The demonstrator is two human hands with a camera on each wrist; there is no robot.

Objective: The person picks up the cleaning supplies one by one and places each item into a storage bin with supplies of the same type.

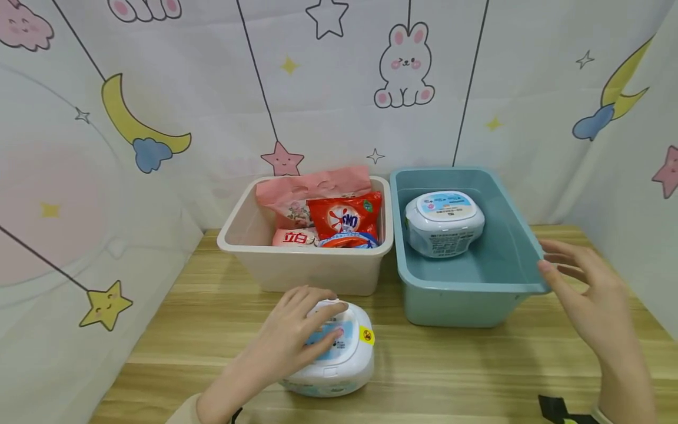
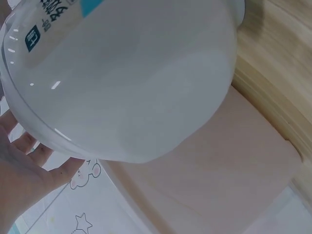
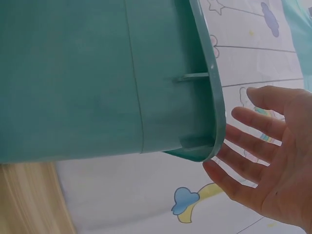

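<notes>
A white lidded plastic tub [image 1: 349, 359] with a blue label and a yellow sticker is at the front of the table. Across its lid lies my left hand [image 1: 299, 333], fingers spread and slightly bent; in the left wrist view this hand [image 2: 24, 165] is at the lid's edge, partly behind the tub [image 2: 136, 87]. My right hand [image 1: 598, 288] is at the right rim of the blue-green bin [image 1: 466, 306], its fingers loosely extended. The right wrist view has those fingertips by the bin's rim [image 3: 218, 112]; contact is hard to tell. A similar white tub [image 1: 445, 227] sits inside this bin.
Left of the blue-green bin stands a beige bin [image 1: 318, 271] holding a pink bag [image 1: 339, 179], a red packet [image 1: 346, 218] and other packages. Both bins rest on a wood-grain table [image 1: 434, 377]. A patterned white curtain [image 1: 339, 88] hangs behind and at the sides.
</notes>
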